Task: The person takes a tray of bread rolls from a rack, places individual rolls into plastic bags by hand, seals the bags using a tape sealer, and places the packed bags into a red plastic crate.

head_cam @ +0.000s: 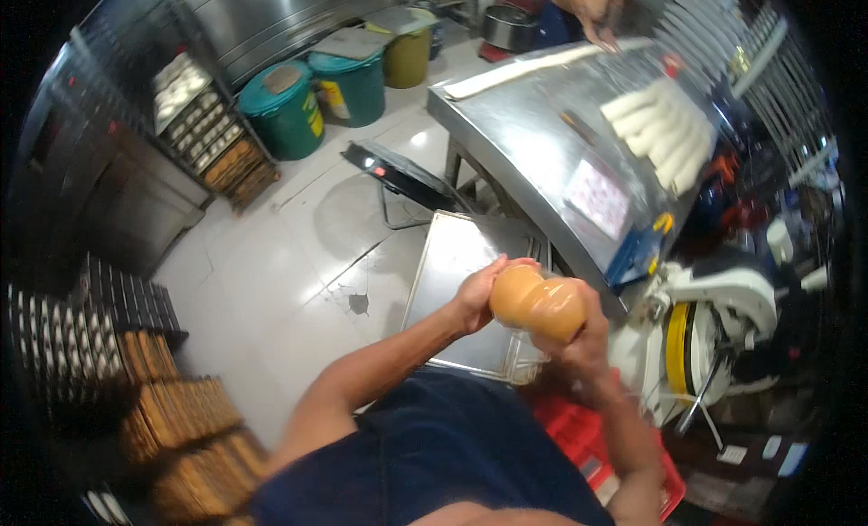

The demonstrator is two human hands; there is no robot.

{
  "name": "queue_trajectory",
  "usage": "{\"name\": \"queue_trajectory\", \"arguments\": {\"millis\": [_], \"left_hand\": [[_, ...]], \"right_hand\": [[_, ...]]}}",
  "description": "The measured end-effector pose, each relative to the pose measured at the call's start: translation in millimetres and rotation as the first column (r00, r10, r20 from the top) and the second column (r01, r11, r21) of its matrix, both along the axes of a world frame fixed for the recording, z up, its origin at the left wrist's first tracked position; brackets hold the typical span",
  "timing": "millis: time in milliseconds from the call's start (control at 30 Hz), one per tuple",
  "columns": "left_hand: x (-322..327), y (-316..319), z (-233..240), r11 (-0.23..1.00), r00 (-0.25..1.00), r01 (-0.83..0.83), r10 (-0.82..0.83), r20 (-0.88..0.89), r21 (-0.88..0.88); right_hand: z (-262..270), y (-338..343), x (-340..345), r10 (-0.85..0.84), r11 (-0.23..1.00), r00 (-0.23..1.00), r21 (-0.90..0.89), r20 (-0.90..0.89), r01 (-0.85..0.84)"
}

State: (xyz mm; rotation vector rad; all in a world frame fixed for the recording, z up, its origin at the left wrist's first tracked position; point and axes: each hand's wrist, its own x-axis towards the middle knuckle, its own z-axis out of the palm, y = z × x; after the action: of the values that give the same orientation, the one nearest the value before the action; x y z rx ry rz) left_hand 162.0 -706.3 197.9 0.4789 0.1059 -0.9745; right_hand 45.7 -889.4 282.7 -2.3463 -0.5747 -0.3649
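Observation:
Two rounded, golden-brown bread buns (pixel 539 303), shiny as if in clear plastic, are held between both hands in front of my body. My left hand (pixel 480 294) grips their left side and upper edge. On their right and lower side, my right hand (pixel 578 343) is closed around them. Below the hands stands a stack of metal baking trays (pixel 454 275). A red plastic crate (pixel 576 431) sits under my right forearm.
Long dough strips (pixel 661 129) and a scraper lie on the steel table (pixel 502 139), where another person works at the far end. A white machine (pixel 719 302) stands right. Lidded bins (pixel 281 119), a folding chair (pixel 400 173) and bread racks (pixel 183 417) stand around the floor.

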Motion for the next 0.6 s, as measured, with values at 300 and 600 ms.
{"name": "queue_trajectory", "arguments": {"millis": [300, 600], "left_hand": [[-0.2, 12.2, 0.8, 1.000, 0.975, -0.023, 0.023, -0.221, 0.003], [4.7, 25.7, -4.9, 0.975, 0.981, -0.149, 0.126, 0.145, 0.163]], "right_hand": [[46.5, 11.5, -11.1, -0.075, 0.860, 0.997, -0.506, 0.001, 0.065], [-30.1, -5.6, -35.7, -0.391, 0.868, 0.777, 0.084, -0.494, 0.490]]}}
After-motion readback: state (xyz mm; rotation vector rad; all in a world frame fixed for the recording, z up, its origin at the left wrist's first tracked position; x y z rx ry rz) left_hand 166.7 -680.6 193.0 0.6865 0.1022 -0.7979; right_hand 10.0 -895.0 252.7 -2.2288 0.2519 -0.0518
